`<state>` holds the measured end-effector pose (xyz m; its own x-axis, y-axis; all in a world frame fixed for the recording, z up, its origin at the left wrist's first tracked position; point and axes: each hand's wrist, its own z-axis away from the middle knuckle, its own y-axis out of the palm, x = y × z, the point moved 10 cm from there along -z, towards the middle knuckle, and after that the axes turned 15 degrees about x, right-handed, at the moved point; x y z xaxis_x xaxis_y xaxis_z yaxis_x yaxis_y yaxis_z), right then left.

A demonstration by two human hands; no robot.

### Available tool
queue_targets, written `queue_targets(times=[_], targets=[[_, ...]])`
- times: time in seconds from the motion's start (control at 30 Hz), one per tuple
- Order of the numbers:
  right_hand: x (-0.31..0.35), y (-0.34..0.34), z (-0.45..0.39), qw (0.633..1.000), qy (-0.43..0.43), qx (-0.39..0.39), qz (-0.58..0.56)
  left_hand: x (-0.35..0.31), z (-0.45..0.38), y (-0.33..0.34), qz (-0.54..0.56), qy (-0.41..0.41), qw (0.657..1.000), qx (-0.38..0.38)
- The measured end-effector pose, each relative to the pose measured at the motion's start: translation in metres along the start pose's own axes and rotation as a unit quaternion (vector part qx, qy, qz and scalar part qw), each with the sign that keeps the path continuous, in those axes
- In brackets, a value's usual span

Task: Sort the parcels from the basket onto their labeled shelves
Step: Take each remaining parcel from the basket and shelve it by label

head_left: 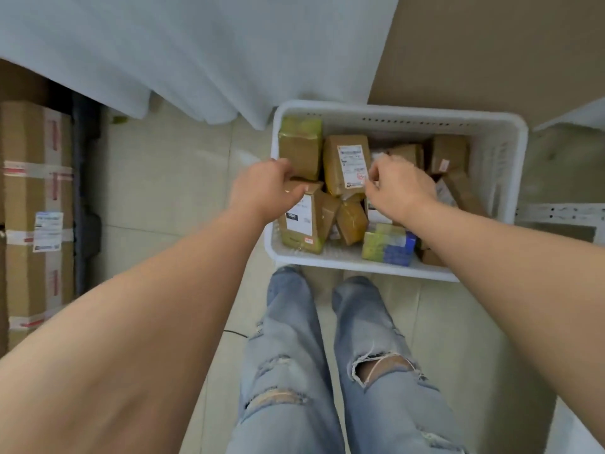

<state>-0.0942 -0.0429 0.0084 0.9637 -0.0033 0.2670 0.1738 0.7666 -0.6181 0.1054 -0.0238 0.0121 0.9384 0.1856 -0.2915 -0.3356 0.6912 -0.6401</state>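
Left hand point(266, 188) grips the labelled box point(301, 217) at the basket point(501, 152) left edge, long axis upright; right hand point(397, 188), mid-frame, curled, hold unclear.

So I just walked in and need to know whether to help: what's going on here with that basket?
A person is standing over a white basket on the floor, full of small brown parcels, reaching in with both hands. The left hand grips the top of a parcel with a white label at the basket's left side. The right hand is curled over the parcels in the middle; what it holds, if anything, is hidden. No parcel has been lifted out yet.
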Motion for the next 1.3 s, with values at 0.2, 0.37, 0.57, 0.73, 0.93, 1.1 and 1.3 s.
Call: queue_targets(times=[0.2, 0.37, 0.57, 0.73, 0.93, 1.1, 1.3], targets=[[0.013, 0.077, -0.066, 0.998, 0.015, 0.048, -0.036, 0.058, -0.046, 0.057, 0.035, -0.016, 0.998, 0.044], [0.011, 0.141, -0.109, 0.992, 0.039, 0.09, -0.081, 0.097, -0.078, 0.098, 0.033, -0.024, 0.998, 0.053], [0.001, 0.194, -0.147, 0.985, 0.065, 0.115, -0.113, 0.116, -0.111, 0.125, 0.039, -0.011, 0.998, 0.05], [0.003, 0.22, -0.167, 0.983, 0.052, 0.126, -0.12, 0.126, -0.121, 0.137, 0.045, 0.0, 0.998, 0.038], [0.0, 0.226, -0.173, 0.982, 0.062, 0.11, -0.143, 0.13, -0.116, 0.143, 0.047, 0.028, 0.998, 0.039], [0.002, 0.213, -0.161, 0.954, 0.033, 0.11, -0.279, 0.142, -0.102, 0.134, 0.074, -0.007, 0.997, 0.028], [0.009, 0.169, -0.138, 0.909, 0.004, 0.138, -0.393, 0.134, -0.085, 0.115, 0.092, -0.012, 0.994, 0.055]])
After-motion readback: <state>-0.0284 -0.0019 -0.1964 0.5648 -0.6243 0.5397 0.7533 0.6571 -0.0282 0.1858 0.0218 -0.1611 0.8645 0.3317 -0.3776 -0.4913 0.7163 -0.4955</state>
